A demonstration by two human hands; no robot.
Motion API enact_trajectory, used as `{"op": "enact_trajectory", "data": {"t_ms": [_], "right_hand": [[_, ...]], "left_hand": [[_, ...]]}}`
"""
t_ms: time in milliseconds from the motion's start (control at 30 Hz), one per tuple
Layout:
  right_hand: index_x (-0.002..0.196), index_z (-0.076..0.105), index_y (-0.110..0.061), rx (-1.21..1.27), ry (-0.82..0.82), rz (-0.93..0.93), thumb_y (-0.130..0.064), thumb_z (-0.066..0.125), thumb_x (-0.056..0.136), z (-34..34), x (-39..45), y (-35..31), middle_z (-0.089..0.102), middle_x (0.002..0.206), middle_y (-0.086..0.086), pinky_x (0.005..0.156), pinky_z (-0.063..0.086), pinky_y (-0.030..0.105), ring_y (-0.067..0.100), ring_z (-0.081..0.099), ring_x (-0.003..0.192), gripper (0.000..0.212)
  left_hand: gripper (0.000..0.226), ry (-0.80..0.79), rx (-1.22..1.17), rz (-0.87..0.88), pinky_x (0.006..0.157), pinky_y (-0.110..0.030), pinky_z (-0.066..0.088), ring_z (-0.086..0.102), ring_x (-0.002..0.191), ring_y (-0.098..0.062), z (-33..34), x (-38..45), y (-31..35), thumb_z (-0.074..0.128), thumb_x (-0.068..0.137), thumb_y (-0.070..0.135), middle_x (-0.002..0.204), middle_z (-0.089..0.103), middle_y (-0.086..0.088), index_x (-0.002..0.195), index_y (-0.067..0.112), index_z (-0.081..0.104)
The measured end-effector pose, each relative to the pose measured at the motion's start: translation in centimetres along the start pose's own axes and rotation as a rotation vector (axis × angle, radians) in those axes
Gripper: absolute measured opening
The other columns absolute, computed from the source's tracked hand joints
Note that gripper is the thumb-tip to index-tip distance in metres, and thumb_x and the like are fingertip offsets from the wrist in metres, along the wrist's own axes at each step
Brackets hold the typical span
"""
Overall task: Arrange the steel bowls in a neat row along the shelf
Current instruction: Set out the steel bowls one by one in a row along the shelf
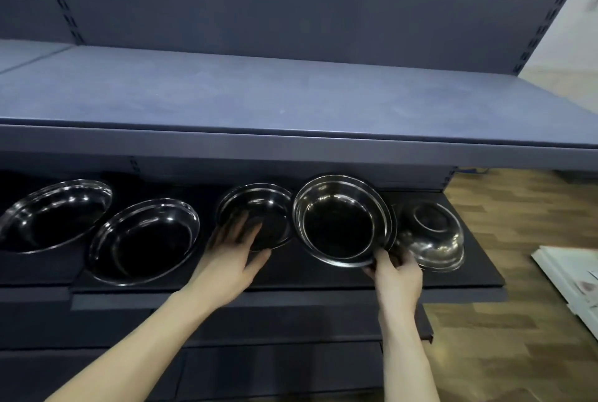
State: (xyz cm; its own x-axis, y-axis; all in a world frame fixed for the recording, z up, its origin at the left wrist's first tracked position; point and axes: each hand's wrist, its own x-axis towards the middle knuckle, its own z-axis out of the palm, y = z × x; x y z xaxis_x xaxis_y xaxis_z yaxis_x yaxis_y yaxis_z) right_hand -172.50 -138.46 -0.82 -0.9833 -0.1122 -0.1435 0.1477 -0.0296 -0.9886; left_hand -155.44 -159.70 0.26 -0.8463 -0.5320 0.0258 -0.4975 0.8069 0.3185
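Note:
Several steel bowls stand on the dark lower shelf (pixel 291 278). A wide one (pixel 55 215) is at far left, and a second wide bowl (pixel 144 241) sits beside it. My left hand (pixel 231 248) lies with straight fingers inside a smaller middle bowl (pixel 262 207). To its right, a deep bowl (pixel 341 220) is tilted up on edge, its inside facing me; my right hand (pixel 396 272) pinches its lower rim. Behind that hand an upside-down bowl (pixel 430 233) rests on the shelf's right end.
A blue-grey upper shelf (pixel 291 100) juts out above the bowls, close over their far edges. Wooden floor (pixel 517 239) lies to the right, with white boards (pixel 572 275) on it. More dark shelving (pixel 275 369) runs below.

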Motion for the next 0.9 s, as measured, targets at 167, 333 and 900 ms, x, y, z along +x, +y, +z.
{"op": "enact_trajectory", "data": {"t_ms": [167,333,900], "right_hand": [[0.115,0.068,-0.007,0.013,-0.070,0.046,-0.009,0.067,0.095,4.8,-0.3,-0.3,0.073,0.104,0.003,0.082,0.064,0.039,0.004,0.077,0.070,0.020],[0.105,0.072,-0.004,-0.111,-0.225,0.052,-0.012,0.067,0.093,10.2,-0.6,0.4,0.076,0.104,0.011,0.075,0.067,0.038,0.016,0.078,0.078,0.015],[0.111,0.057,-0.014,-0.437,-0.226,-0.005,-0.047,0.062,0.069,14.3,-0.1,6.8,0.073,0.101,0.011,0.073,0.065,0.048,0.031,0.076,0.084,0.054]], "left_hand": [[0.081,0.014,0.085,-0.050,0.122,-0.046,0.004,0.000,0.152,-0.027,-1.1,-1.4,-3.8,0.006,0.080,0.073,0.165,-0.003,0.000,0.154,0.040,0.016],[0.087,0.004,0.106,-0.132,0.122,-0.048,0.006,0.003,0.151,-0.030,-2.2,-2.5,-6.1,0.004,0.075,0.075,0.165,0.002,-0.004,0.153,0.041,0.018],[0.062,0.000,-0.002,-0.183,0.122,-0.045,0.011,0.009,0.151,-0.027,-2.3,-4.2,-8.0,0.041,0.096,0.057,0.164,0.007,-0.003,0.153,0.034,0.028]]}}
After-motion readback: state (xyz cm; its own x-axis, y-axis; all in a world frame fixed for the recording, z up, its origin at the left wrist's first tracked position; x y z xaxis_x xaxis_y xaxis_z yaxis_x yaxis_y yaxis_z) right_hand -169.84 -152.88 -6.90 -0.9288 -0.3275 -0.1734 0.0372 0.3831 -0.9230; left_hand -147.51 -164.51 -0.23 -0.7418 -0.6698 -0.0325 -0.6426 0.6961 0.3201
